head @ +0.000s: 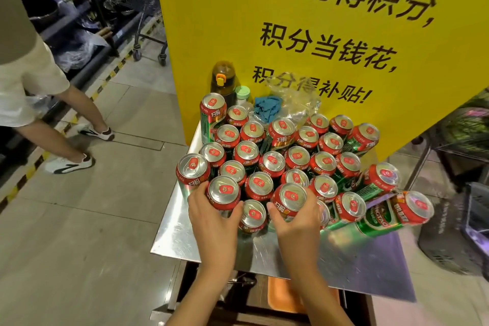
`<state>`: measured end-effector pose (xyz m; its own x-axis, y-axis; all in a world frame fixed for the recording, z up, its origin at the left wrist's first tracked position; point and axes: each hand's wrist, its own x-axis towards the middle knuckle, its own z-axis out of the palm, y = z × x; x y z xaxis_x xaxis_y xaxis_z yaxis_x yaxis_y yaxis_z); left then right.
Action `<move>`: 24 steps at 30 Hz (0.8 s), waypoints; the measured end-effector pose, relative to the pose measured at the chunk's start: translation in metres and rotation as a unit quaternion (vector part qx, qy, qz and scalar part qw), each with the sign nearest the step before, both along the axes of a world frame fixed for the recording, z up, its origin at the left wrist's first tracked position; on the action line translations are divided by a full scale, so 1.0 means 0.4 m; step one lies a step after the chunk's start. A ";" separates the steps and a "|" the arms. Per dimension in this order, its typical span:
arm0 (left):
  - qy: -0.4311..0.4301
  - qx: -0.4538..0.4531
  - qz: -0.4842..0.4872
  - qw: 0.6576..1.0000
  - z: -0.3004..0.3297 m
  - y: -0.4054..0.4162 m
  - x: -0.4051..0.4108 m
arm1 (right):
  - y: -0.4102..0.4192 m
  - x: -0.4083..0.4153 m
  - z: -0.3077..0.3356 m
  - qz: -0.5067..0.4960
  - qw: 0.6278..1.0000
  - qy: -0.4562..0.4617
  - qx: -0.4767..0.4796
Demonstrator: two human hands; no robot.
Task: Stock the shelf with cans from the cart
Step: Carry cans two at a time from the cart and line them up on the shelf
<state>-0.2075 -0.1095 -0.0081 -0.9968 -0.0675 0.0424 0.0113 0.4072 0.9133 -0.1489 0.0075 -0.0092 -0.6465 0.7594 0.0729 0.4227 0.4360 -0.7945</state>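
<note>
Gripping one can each, the left hand [211, 216] curls round a can [224, 192] at seven o'clock of the cart top [185, 241]; the right hand [296, 219] wraps another [289, 200] at six. Lifting straight up should avoid toppling the tilted cans [381, 217] at four.

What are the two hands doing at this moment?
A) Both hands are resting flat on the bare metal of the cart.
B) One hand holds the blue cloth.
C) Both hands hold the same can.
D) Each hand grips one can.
D: the left hand is curled round one can and the right hand round another can, both at the near edge of the group on the cart.
</note>
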 end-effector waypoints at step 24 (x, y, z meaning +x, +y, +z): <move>0.008 0.234 -0.052 0.971 0.213 -0.156 0.204 | 0.077 0.186 0.241 0.239 0.924 0.142 -0.264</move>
